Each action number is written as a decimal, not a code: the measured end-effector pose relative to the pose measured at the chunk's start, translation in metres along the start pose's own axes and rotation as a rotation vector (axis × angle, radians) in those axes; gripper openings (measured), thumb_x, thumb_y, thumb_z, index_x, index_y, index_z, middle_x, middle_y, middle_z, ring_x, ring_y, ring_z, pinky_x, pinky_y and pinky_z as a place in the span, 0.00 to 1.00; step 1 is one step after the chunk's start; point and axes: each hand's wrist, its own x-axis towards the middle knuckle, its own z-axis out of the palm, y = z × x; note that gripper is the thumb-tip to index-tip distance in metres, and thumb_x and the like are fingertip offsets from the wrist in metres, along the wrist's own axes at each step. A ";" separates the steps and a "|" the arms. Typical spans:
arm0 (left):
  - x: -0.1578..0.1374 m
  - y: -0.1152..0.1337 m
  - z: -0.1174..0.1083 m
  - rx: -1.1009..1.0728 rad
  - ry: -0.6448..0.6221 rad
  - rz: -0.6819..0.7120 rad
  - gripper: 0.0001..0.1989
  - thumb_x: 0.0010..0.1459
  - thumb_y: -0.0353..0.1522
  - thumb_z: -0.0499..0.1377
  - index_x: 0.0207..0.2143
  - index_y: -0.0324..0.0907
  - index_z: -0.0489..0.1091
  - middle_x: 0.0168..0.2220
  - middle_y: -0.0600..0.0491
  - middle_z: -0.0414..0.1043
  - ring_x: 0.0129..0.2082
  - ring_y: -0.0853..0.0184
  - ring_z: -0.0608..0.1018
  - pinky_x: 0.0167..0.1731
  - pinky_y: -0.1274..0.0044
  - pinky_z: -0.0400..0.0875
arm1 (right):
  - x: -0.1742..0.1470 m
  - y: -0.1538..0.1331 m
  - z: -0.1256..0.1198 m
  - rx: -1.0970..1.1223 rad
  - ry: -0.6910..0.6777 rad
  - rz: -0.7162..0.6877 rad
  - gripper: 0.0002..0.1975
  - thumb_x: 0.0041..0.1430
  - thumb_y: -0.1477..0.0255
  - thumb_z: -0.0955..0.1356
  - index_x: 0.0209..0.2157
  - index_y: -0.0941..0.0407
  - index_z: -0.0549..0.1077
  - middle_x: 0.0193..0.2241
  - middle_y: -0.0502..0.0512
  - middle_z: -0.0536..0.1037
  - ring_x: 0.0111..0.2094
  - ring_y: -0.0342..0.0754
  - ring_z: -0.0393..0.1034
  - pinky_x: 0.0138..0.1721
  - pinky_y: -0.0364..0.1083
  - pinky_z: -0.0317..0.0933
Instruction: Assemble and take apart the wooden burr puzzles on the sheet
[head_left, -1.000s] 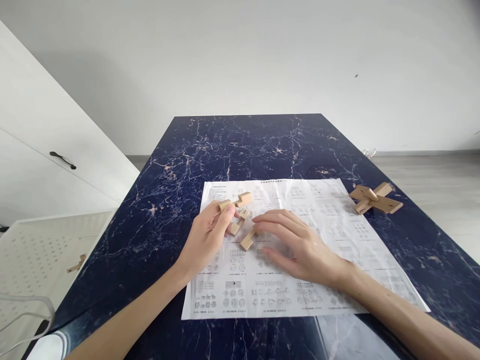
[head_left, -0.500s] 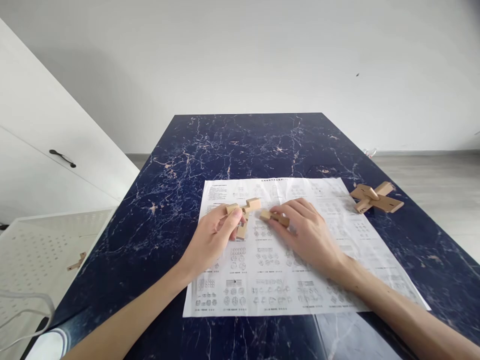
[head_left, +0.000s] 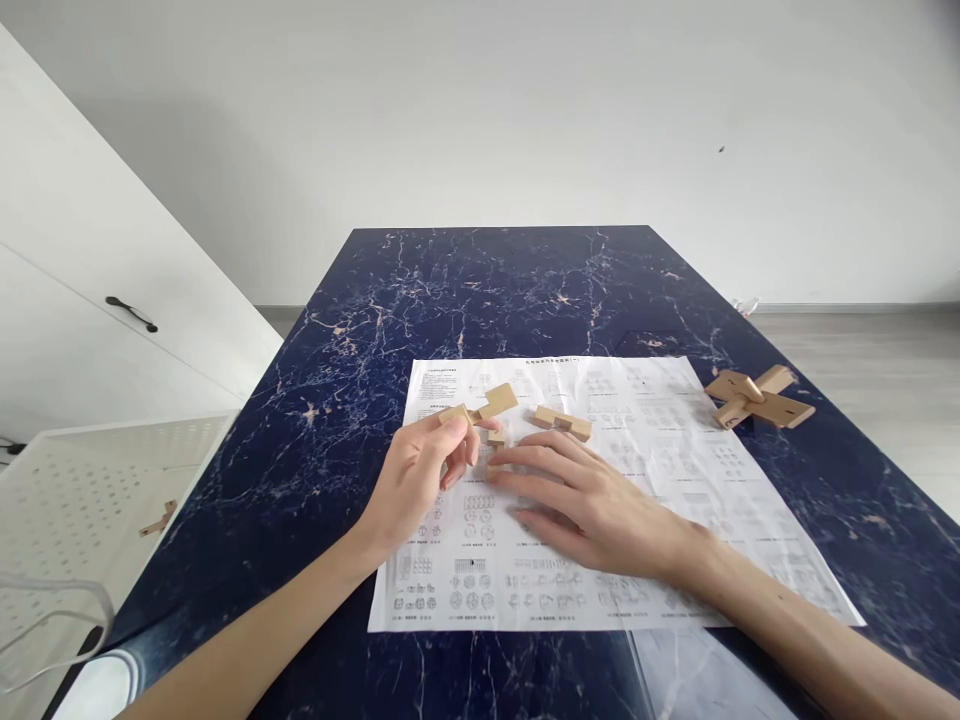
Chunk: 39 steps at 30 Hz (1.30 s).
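My left hand [head_left: 427, 465] is closed in a pinch on a light wooden puzzle piece [head_left: 454, 414], above the printed sheet [head_left: 630, 590]. A squarish wooden part [head_left: 498, 402] sticks out past its fingertips, apparently joined to that piece. A small wooden end [head_left: 496, 437] shows just below, between the two hands; whether it is joined to the held piece I cannot tell. My right hand [head_left: 577, 495] has its fingers stretched out and apart, tips close to that small end. Beyond its knuckles a notched wooden block [head_left: 562, 423] lies on the sheet.
An assembled wooden cross-shaped puzzle [head_left: 759, 396] sits by the right edge of the dark blue marbled table [head_left: 465, 290]. At left are a white perforated surface [head_left: 67, 510] with a small wooden piece [head_left: 159, 518], a white cable [head_left: 97, 600] and a white cabinet [head_left: 112, 220].
My right hand has let go of the notched block, which now lies on the sheet, and has moved left and nearer with fingers spread. The pieces in my left hand have tilted.
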 end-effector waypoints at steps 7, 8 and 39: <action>-0.001 0.000 -0.001 0.030 -0.040 0.002 0.24 0.73 0.45 0.50 0.29 0.42 0.72 0.24 0.55 0.66 0.21 0.71 0.63 0.26 0.73 0.64 | -0.002 0.001 0.000 -0.004 0.038 0.087 0.13 0.74 0.72 0.67 0.56 0.55 0.77 0.50 0.63 0.76 0.48 0.56 0.75 0.49 0.58 0.76; -0.002 0.001 0.000 0.039 -0.044 0.010 0.24 0.73 0.45 0.49 0.28 0.42 0.70 0.23 0.56 0.65 0.21 0.71 0.64 0.27 0.73 0.63 | -0.002 0.002 0.001 -0.009 0.049 0.099 0.11 0.75 0.72 0.66 0.54 0.55 0.77 0.49 0.63 0.76 0.47 0.55 0.75 0.47 0.57 0.76; -0.008 0.000 0.013 0.177 -0.309 -0.006 0.18 0.76 0.42 0.51 0.55 0.42 0.72 0.33 0.53 0.76 0.21 0.73 0.68 0.20 0.79 0.64 | -0.003 0.002 -0.007 0.550 0.248 0.401 0.14 0.71 0.65 0.71 0.55 0.50 0.74 0.41 0.55 0.81 0.38 0.50 0.78 0.40 0.52 0.77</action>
